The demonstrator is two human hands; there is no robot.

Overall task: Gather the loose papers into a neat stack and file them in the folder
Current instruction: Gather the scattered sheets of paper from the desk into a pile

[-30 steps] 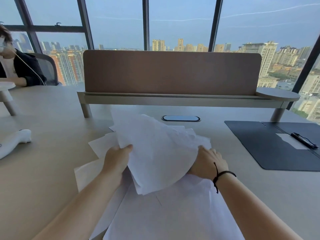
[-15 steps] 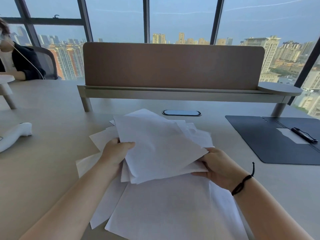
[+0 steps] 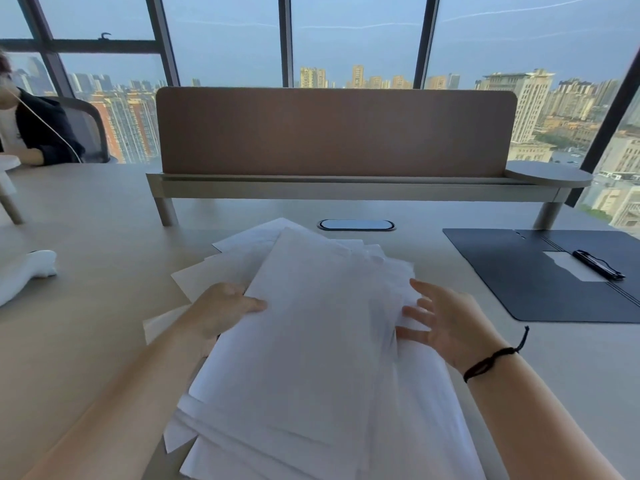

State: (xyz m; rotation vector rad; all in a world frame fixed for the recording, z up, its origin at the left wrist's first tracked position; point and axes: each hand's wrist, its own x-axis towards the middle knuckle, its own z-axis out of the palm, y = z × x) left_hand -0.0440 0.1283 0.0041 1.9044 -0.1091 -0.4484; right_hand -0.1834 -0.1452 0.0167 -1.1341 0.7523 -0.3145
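Midway through the tidy-up, my left hand (image 3: 221, 308) pinches the left edge of the top sheets, thumb laid across the paper and fingers tucked out of sight beneath, so the bundle cannot slide while I square it. My right hand (image 3: 446, 329) is spread wide and grips nothing; its fingertips (image 3: 410, 310) touch the ragged right edge of the loose papers (image 3: 311, 341), placed there, I judge, to nudge stray corners back into line. The pile lies on the desk (image 3: 86, 271) directly in front of me, corners fanning out toward the far left and the near edge, so it is not yet a neat stack. The folder (image 3: 540, 282) lies open and flat well off to my right, its clip (image 3: 598, 264) over a white slip, ready for filing but untouched. Because thin sheets shift easily, I reckon both edges need tapping true before anything is carried across.
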